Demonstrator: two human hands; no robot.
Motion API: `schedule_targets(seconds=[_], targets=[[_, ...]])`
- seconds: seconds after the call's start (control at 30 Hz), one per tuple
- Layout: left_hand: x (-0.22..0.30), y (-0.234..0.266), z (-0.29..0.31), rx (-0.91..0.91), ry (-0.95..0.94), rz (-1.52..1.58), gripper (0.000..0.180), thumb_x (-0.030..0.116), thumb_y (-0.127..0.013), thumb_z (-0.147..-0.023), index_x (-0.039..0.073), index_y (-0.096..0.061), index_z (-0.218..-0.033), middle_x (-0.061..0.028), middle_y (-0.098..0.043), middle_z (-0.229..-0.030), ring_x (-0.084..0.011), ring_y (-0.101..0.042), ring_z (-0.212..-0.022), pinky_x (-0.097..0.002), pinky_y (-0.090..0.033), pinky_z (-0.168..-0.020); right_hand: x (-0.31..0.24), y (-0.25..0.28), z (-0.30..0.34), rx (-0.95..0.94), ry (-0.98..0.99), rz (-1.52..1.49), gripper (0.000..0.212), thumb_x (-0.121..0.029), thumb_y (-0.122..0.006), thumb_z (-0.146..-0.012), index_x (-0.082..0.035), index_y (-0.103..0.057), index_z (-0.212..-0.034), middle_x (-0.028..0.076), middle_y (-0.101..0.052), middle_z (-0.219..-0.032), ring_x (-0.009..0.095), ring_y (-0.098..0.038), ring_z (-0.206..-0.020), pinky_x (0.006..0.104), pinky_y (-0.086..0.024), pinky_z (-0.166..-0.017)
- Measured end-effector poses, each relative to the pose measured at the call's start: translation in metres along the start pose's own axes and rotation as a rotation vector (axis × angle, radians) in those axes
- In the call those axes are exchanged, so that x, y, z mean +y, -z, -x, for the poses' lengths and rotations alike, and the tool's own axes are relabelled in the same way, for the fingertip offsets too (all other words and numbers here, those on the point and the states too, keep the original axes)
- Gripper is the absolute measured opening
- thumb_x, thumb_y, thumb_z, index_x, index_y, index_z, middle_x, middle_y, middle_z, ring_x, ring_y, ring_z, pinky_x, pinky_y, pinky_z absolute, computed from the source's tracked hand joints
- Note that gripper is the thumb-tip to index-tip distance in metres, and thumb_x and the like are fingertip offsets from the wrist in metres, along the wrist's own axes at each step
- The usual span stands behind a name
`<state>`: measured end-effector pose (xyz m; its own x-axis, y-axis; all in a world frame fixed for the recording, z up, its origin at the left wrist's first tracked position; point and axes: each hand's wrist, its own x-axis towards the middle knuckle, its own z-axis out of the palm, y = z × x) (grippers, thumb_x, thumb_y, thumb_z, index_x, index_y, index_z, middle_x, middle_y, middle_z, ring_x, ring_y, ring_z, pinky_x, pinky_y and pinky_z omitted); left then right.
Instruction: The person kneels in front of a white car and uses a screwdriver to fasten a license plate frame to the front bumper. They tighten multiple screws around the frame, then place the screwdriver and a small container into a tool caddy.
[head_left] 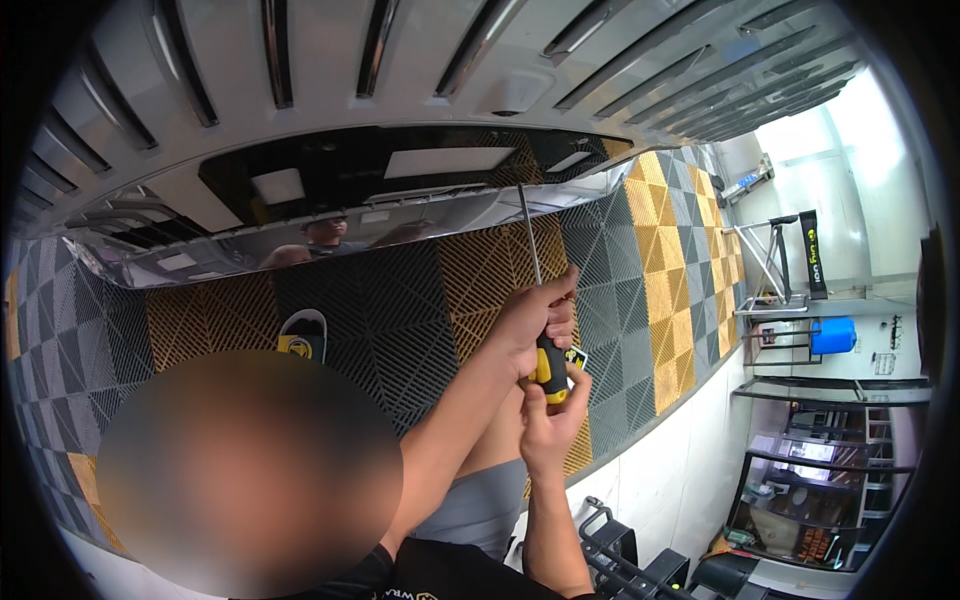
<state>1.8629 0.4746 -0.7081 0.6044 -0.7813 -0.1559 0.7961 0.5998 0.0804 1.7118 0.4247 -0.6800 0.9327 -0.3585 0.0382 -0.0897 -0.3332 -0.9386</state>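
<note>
A long screwdriver with a black and yellow handle and a thin metal shaft points up and away from me. Its tip reaches the lower edge of a glossy bumper strip on a vehicle; whether it sits in a screw is too small to tell. My left hand is closed around the front of the handle, with its thumb along the shaft. Below it, my right hand grips the handle's butt end between thumb and fingers. A small black, yellow and white card-like piece shows beside the handle, partly hidden.
Above is a white grille panel with dark slots. Grey and tan grid tiles cover the floor, where a slipper lies. Farther right are a folding stand, a blue tank and black equipment. A blurred patch hides the lower left.
</note>
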Motion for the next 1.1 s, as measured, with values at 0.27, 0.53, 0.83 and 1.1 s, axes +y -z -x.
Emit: schedule_targets(seconds=[0.27, 0.53, 0.83, 1.1], targets=[[0.003, 0.022, -0.022, -0.724, 0.070, 0.329, 0.050, 0.056, -0.056, -0.103, 0.008, -0.059, -0.089, 0.0050, -0.037, -0.055, -0.0080, -0.040, -0.049, -0.0242, -0.038, -0.050, 0.003, 0.023, -0.008, -0.278, -0.668, -1.397, 0.061, -0.058, -0.036, -0.109, 0.000, -0.049, -0.124, 0.003, -0.047, -0.070, 0.013, -0.042, -0.053, 0.0245, -0.036, -0.042], [0.004, -0.014, 0.013, 0.114, -0.068, -0.099, 0.025, 0.032, -0.070, -0.099, 0.009, -0.060, -0.098, 0.0034, -0.045, -0.064, -0.0100, -0.048, -0.056, -0.0244, -0.043, -0.055, 0.022, -0.004, -0.005, 0.195, 0.281, 0.424, 0.043, -0.028, -0.058, -0.105, 0.005, -0.048, -0.131, 0.012, -0.066, -0.095, 0.025, -0.066, -0.073, 0.0300, -0.049, -0.065], [-0.001, 0.033, -0.028, -0.919, 0.057, 0.466, 0.060, 0.057, -0.039, -0.108, 0.005, -0.054, -0.083, 0.0056, -0.026, -0.049, -0.0091, -0.030, -0.041, -0.0275, -0.035, -0.044, 0.002, 0.038, -0.006, -0.480, -0.590, -1.288, 0.083, -0.075, -0.033, -0.101, 0.002, -0.045, -0.132, 0.018, -0.061, -0.088, 0.023, -0.060, -0.059, 0.0317, -0.047, -0.044], [-0.002, 0.027, -0.026, -0.417, -0.025, 0.199, 0.047, 0.048, -0.052, -0.105, 0.006, -0.059, -0.085, 0.0023, -0.040, -0.056, -0.0119, -0.042, -0.050, -0.0282, -0.043, -0.054, 0.018, 0.032, -0.007, -0.148, -0.556, -0.863, 0.040, -0.033, -0.051, -0.110, 0.000, -0.048, -0.131, 0.006, -0.058, -0.081, 0.011, -0.050, -0.056, 0.0270, -0.043, -0.047]])
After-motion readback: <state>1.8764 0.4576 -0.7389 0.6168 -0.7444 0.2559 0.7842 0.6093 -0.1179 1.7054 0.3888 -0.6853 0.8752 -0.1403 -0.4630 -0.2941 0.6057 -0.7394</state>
